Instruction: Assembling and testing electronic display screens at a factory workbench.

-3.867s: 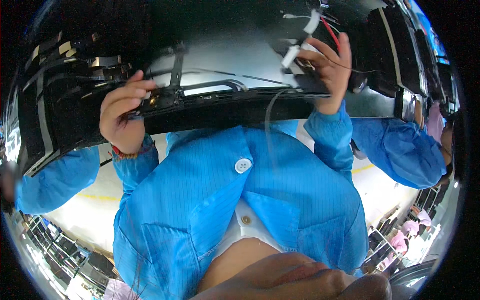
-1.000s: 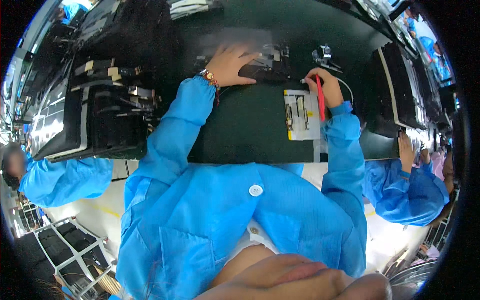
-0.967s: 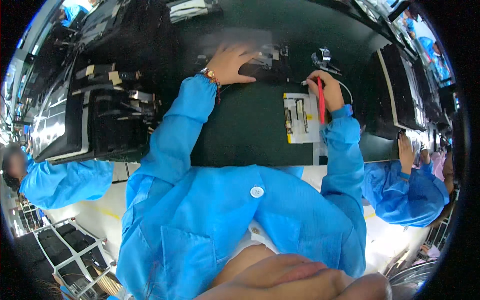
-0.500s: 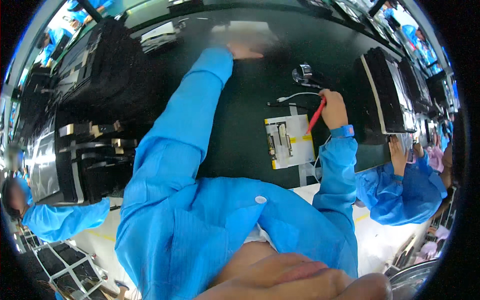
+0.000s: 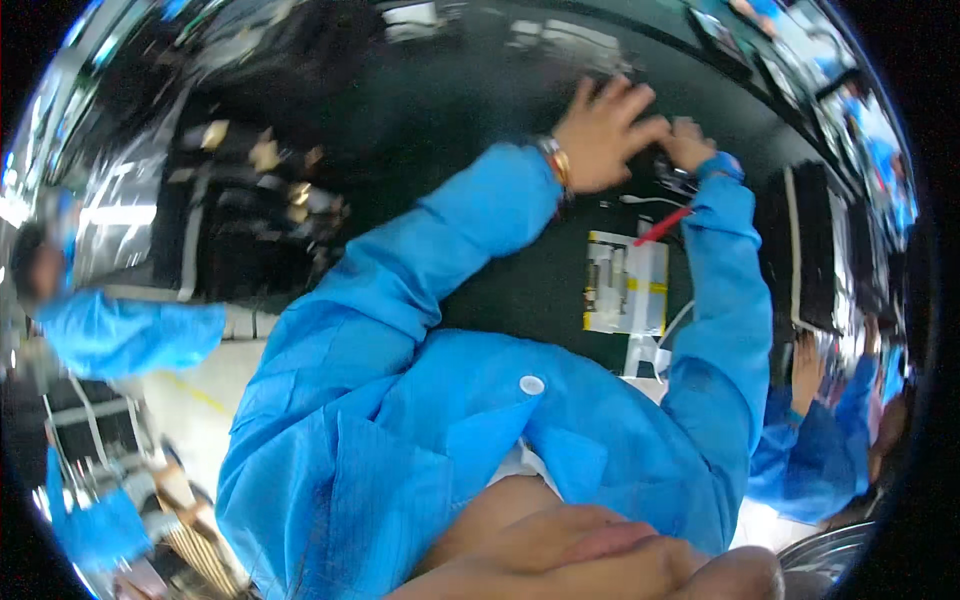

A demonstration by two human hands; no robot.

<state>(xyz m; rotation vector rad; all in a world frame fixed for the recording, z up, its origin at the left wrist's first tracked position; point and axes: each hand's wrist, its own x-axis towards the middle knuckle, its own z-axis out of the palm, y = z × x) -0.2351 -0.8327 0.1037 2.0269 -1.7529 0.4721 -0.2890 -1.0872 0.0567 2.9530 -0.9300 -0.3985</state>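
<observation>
Circuit board point(image 5: 627, 284) below both hands

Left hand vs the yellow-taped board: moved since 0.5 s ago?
Yes. The left hand has come back from the far reach and now lies closer to the yellow-taped board, beside the right hand.

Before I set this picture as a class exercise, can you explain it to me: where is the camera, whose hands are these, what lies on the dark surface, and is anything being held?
The single round picture comes from a fisheye camera worn on a person's head, looking down, so straight edges bend. The blue sleeves are that person's own. Their left hand, with a wristband, lies flat with fingers spread on the dark work surface. Their right hand sits close beside it; blur hides whether it grips anything. A red tool lies just below it. A pale rectangular circuit part rests on the surface. Other people in blue coats work at both sides.
</observation>
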